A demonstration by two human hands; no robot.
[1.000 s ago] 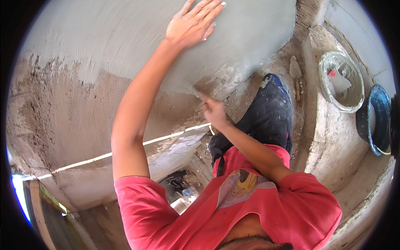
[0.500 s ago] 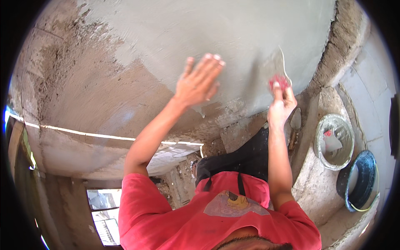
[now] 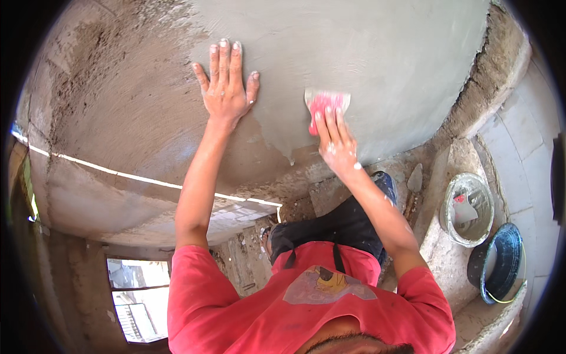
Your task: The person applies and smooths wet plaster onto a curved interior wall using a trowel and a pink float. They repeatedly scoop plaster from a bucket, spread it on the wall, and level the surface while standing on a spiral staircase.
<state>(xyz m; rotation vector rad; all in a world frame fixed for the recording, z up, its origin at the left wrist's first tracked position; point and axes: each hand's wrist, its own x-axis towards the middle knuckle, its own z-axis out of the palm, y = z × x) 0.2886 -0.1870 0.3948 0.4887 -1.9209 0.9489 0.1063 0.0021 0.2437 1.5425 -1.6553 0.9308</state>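
Observation:
My left hand [image 3: 226, 82] lies flat with fingers spread on the wall [image 3: 389, 53], near where smooth wet grey plaster meets a rougher brown, damp-looking patch. To its right, my right hand [image 3: 337, 141] grips a pink-red handled putty knife [image 3: 324, 101], its wide blade against the grey plaster. Pale plaster spots mark both hands. The smooth coat ends at a rough edge on the right.
At the right, a plaster-crusted bucket [image 3: 448, 203] holding a scraper stands on a concrete ledge [image 3: 429, 233] beside a dark blue tub [image 3: 501, 283]. A trowel [image 3: 415, 177] lies below the wall. A white strip [image 3: 118, 177] crosses the lower wall; an opening [image 3: 138, 301] shows at lower left.
My left hand has moved leftward along the wall and rests flat. My right hand rose with the putty knife to the right, then moved left across the plaster. The head view has shifted.

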